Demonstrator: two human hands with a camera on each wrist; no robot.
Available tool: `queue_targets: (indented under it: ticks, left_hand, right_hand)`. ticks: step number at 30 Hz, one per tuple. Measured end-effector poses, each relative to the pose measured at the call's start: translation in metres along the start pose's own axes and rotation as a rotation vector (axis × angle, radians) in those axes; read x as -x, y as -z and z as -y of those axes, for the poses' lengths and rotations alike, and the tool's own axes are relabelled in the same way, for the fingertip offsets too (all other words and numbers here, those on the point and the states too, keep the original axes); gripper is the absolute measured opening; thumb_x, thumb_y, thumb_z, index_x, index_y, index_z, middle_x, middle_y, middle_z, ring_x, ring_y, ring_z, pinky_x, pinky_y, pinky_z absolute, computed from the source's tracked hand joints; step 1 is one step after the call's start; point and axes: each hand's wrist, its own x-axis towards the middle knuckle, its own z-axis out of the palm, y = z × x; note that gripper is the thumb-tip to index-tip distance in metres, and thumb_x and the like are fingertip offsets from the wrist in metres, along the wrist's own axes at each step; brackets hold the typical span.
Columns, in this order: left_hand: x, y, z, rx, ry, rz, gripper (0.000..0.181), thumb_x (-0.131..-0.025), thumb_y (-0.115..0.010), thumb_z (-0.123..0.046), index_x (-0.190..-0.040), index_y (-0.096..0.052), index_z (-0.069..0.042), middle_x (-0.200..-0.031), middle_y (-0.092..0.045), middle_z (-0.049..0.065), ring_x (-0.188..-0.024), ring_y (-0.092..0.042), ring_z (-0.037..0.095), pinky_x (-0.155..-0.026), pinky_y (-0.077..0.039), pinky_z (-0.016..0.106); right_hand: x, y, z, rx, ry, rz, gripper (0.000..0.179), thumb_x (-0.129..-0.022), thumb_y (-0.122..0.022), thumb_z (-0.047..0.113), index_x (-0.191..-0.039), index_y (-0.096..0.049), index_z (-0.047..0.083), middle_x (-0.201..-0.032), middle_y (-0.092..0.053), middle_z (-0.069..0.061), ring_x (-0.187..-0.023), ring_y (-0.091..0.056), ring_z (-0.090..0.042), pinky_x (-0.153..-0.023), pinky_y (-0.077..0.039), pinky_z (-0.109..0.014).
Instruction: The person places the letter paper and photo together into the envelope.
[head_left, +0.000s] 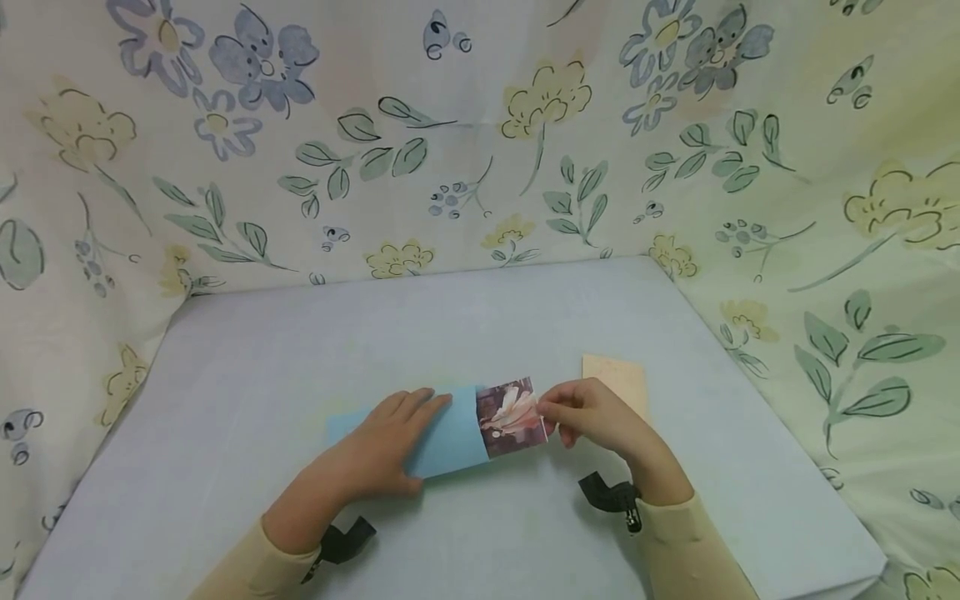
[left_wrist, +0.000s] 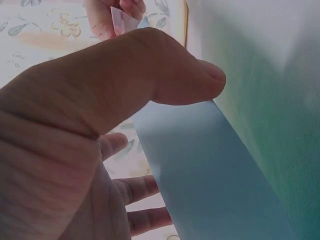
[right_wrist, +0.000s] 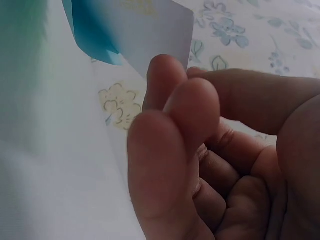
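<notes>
A light blue paper envelope [head_left: 450,437] lies slanted before me, held slightly off the table in the left wrist view. My left hand [head_left: 382,446] spans it, with the thumb at the near long edge and the fingers at the far one. From its right end sticks a picture card [head_left: 513,417] printed with a pale pink flowing figure on a dark ground. The thumb and index finger of my right hand [head_left: 596,417] pinch the card's outer edge. In the right wrist view, the card's pale back [right_wrist: 160,35] shows beside the envelope's bowed-open mouth [right_wrist: 95,35]. The card's inner part is hidden inside.
A tan paper piece [head_left: 615,375] lies behind my right hand, partly covered by it. The white table [head_left: 375,333] meets a flower-printed curtain [head_left: 465,167] at the back and sides. Black wrist mounts [head_left: 611,493] stick out below both hands.
</notes>
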Motion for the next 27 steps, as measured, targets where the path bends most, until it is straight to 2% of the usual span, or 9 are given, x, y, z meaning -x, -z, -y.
queue_targets:
  ticks: [4, 10, 19, 27]
  left_hand:
    - [0.000, 0.000, -0.003, -0.002, -0.012, 0.003, 0.112, -0.069, -0.092, -0.034, -0.160, -0.029, -0.012, -0.157, -0.036, 0.017, -0.138, -0.038, 0.036, -0.113, -0.034, 0.055]
    - [0.000, -0.001, -0.007, -0.005, -0.044, -0.012, 0.111, -0.069, -0.092, -0.034, -0.159, -0.030, -0.013, -0.157, -0.037, 0.015, -0.136, -0.039, 0.035, -0.112, -0.035, 0.054]
    - [0.000, 0.000, -0.015, -0.012, -0.079, -0.024, 0.109, -0.069, -0.092, -0.034, -0.158, -0.032, -0.013, -0.157, -0.038, 0.015, -0.135, -0.040, 0.034, -0.111, -0.037, 0.053]
    - [0.000, -0.002, -0.017, -0.032, -0.082, -0.009, 0.109, -0.070, -0.091, -0.036, -0.159, -0.031, -0.013, -0.157, -0.038, 0.014, -0.135, -0.040, 0.032, -0.112, -0.037, 0.051]
  right_hand:
    - [0.000, -0.005, 0.002, 0.042, -0.016, 0.026, 0.020, -0.100, -0.069, 0.026, -0.092, -0.074, 0.008, -0.076, -0.066, -0.021, -0.057, -0.058, -0.018, -0.057, -0.053, -0.039]
    - [0.001, -0.010, 0.004, 0.061, -0.050, 0.052, 0.022, -0.098, -0.069, 0.022, -0.085, -0.072, 0.005, -0.069, -0.064, -0.009, -0.054, -0.057, -0.018, -0.055, -0.052, -0.039]
    - [-0.001, -0.014, 0.004, 0.048, -0.029, 0.113, 0.024, -0.097, -0.068, 0.019, -0.089, -0.072, -0.003, -0.066, -0.061, -0.002, -0.053, -0.055, -0.016, -0.052, -0.047, -0.033]
    - [0.002, -0.016, 0.010, 0.052, 0.010, 0.194, 0.016, -0.099, -0.069, 0.019, -0.099, -0.077, 0.005, -0.068, -0.061, -0.001, -0.054, -0.055, -0.015, -0.053, -0.046, -0.032]
